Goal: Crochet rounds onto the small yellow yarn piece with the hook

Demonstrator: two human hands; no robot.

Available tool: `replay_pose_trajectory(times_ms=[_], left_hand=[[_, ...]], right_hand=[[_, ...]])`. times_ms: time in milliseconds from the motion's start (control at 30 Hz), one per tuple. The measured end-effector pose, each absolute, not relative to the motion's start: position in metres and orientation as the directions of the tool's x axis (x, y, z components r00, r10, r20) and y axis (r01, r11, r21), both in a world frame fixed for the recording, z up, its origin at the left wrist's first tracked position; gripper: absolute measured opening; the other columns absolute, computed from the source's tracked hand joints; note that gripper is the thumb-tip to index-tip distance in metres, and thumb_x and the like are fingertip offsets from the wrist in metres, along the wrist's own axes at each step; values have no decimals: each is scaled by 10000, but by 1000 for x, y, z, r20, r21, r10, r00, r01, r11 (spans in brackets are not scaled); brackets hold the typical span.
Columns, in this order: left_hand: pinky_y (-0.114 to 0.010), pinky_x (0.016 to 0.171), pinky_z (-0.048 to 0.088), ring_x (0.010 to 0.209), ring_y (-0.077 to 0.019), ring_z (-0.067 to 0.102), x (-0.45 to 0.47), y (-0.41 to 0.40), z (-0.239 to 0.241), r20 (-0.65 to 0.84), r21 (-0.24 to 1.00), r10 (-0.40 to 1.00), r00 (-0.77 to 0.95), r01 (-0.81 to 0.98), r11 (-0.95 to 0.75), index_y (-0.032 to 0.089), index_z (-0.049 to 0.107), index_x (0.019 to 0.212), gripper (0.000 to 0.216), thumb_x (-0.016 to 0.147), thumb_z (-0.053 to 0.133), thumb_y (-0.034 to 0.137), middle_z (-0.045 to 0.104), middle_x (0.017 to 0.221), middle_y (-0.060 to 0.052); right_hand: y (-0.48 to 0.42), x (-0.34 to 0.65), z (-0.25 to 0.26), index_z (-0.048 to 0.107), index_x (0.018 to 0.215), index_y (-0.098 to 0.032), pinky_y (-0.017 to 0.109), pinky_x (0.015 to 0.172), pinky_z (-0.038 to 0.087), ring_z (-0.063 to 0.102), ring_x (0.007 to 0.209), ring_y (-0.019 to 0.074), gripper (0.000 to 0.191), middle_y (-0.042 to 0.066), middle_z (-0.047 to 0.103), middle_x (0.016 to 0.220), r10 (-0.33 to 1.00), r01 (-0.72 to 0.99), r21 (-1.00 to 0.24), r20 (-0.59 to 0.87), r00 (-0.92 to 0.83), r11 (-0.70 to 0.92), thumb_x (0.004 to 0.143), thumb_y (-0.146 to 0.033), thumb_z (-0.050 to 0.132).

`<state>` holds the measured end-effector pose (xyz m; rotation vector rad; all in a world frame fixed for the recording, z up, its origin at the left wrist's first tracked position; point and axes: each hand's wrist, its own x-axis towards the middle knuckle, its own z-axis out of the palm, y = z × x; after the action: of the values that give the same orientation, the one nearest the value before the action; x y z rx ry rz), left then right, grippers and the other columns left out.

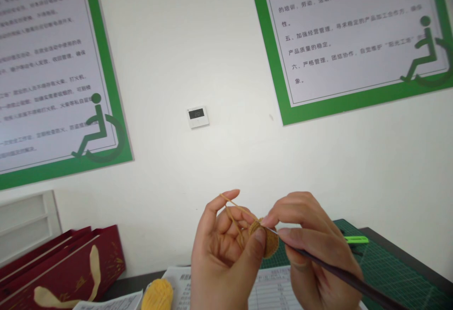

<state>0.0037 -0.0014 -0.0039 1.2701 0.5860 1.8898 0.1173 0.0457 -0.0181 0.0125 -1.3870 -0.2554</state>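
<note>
Left hand (226, 253) pinches the round crochet piece (272, 245) under its thumb, a strand of yarn (240, 205) running over the raised index finger. Right hand (318, 244) grasps the dark-handled hook (329, 266), tip at the piece's upper edge, between both hands and above the papers (279, 286). Yellow yarn ball (157, 295) near the papers, lower left; green mat (392, 272) at right.

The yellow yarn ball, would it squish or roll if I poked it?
The yellow yarn ball would probably squish a little, since its surface looks like soft wound strands. Its rounded top suggests it might roll, but its bottom is out of view.
</note>
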Motion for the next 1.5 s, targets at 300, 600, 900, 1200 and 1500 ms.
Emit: replay_pose_trajectory(times_ms=[300,600,900,1200,1500], left_hand=[[-203,644,546,708,-119,638,8,-5,-4,626,687,744,-232,-288,-667,287,664,1176,481,776,828,78,691,806,8],[-232,648,523,697,-122,616,0,-2,-5,550,727,825,-132,-410,-551,283,663,1210,534,747,863,108,685,802,3],[-261,701,575,696,-132,643,11,-6,-4,619,682,731,-288,-264,-682,304,618,1267,613,744,855,89,720,747,25],[-259,713,580,781,-174,682,19,-7,-8,832,448,416,-366,3,-894,342,691,1237,571,778,793,18,731,780,6],[-252,705,581,791,-180,674,21,-7,-10,874,377,328,-358,75,-923,325,691,1256,630,755,766,-50,754,761,18]], right_hand=[[49,117,-18,612,1097,-197,400,692,524,646,783,189,144,61,704,905,-170,65,160,970,175,985,1011,-142,510],[56,94,-33,642,1074,-224,405,705,521,621,814,206,127,40,660,857,76,-291,33,931,356,956,1013,-189,536],[67,85,-31,619,915,-253,306,651,478,546,756,169,151,3,559,820,398,-672,-126,877,269,730,980,-390,619],[65,88,-24,571,823,-271,299,620,405,425,644,162,236,-41,410,691,485,-901,-213,875,-3,378,889,-444,718],[64,88,-21,505,809,-270,301,622,399,382,624,153,285,-56,345,671,454,-882,-228,891,-18,413,911,-472,677]])
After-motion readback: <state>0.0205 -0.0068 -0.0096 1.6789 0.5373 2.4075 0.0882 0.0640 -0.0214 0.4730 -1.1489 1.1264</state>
